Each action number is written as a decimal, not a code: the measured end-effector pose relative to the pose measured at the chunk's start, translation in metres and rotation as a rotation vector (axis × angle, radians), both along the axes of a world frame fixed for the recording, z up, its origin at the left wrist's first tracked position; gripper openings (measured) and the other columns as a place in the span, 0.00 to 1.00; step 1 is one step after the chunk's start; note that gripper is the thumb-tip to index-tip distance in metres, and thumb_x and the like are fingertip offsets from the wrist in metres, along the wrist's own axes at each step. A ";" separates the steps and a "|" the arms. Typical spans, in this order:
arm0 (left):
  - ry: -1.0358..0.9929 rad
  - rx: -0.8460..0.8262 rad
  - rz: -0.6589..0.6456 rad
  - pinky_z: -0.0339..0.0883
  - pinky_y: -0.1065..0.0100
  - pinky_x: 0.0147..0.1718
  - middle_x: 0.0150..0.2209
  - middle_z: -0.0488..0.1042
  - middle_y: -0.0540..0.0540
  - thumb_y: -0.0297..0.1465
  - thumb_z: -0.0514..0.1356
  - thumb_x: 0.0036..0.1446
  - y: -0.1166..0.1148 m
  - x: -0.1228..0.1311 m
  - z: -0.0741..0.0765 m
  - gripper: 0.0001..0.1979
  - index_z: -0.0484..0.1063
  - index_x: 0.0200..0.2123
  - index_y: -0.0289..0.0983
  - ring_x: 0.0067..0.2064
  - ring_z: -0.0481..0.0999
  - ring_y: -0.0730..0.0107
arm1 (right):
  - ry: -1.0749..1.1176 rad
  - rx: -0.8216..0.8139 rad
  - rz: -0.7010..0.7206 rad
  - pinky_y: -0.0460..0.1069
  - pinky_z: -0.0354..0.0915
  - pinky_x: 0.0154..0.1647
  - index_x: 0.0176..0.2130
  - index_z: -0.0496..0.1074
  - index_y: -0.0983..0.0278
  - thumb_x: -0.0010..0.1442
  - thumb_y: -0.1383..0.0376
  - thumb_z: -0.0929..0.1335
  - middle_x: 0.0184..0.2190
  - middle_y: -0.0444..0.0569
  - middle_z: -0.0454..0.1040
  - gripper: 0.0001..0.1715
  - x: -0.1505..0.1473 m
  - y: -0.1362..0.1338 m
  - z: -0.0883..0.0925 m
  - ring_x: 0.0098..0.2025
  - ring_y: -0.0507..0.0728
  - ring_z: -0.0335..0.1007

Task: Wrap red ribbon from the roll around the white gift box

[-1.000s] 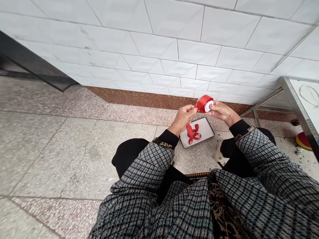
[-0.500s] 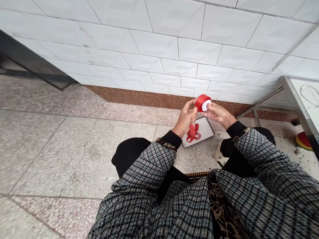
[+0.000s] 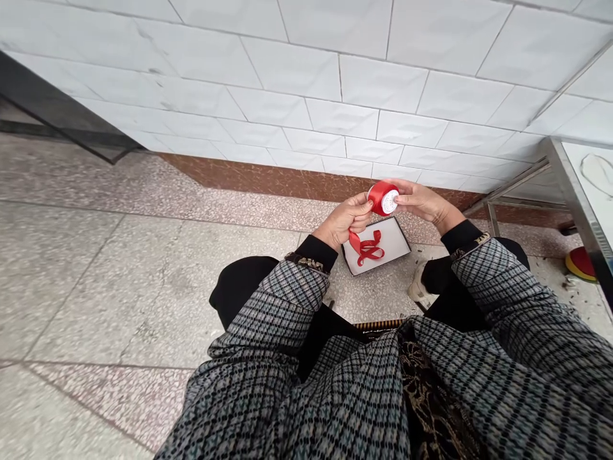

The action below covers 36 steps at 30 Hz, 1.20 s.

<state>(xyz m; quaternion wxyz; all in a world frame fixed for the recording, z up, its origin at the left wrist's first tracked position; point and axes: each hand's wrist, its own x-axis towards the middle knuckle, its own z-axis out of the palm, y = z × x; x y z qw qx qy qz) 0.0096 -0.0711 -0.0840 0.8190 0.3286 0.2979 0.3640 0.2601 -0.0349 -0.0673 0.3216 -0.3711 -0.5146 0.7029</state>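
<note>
A spool of red ribbon (image 3: 382,197) with a white label on its end is held up between my two hands. My right hand (image 3: 424,203) grips the spool from the right, thumb against the white end and fingers over the far side. My left hand (image 3: 347,220) is closed at the spool's left edge, pinching the ribbon where it comes off. From below this hand a loose length of red ribbon (image 3: 371,249) hangs in curls over a shallow white box (image 3: 393,239) with dark edges, which lies on the floor between my feet.
A white tiled wall (image 3: 364,118) rises just beyond my hands. To the right stands a metal-framed table (image 3: 558,160) with a white top. A red and yellow round object (image 3: 582,263) lies on the floor under it. A dark panel (image 3: 71,108) leans in at the left.
My right hand has shifted its hold, fingers now reaching over the spool's far side. My left hand has moved slightly left and pinches the ribbon beside the spool. The loose curls have shifted.
</note>
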 end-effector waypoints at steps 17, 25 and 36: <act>0.180 0.047 0.134 0.36 0.76 0.18 0.17 0.50 0.62 0.31 0.65 0.75 -0.008 0.006 0.023 0.17 0.71 0.30 0.36 0.17 0.44 0.85 | -0.082 0.013 -0.089 0.46 0.78 0.42 0.49 0.87 0.61 0.43 0.53 0.93 0.40 0.45 0.87 0.38 0.021 0.016 -0.001 0.39 0.54 0.81; 0.090 0.018 0.257 0.35 0.77 0.19 0.19 0.52 0.64 0.29 0.70 0.69 -0.009 0.008 0.026 0.11 0.70 0.36 0.40 0.16 0.45 0.85 | 0.039 -0.075 -0.104 0.45 0.77 0.39 0.42 0.83 0.62 0.42 0.51 0.94 0.35 0.44 0.84 0.36 0.018 0.015 -0.011 0.36 0.52 0.78; 0.023 -0.089 0.196 0.36 0.77 0.18 0.19 0.54 0.64 0.31 0.72 0.69 -0.017 0.023 0.022 0.18 0.64 0.34 0.40 0.17 0.46 0.86 | 0.160 -0.093 -0.110 0.43 0.78 0.41 0.40 0.82 0.59 0.43 0.51 0.94 0.35 0.40 0.82 0.34 0.008 0.010 -0.025 0.37 0.50 0.78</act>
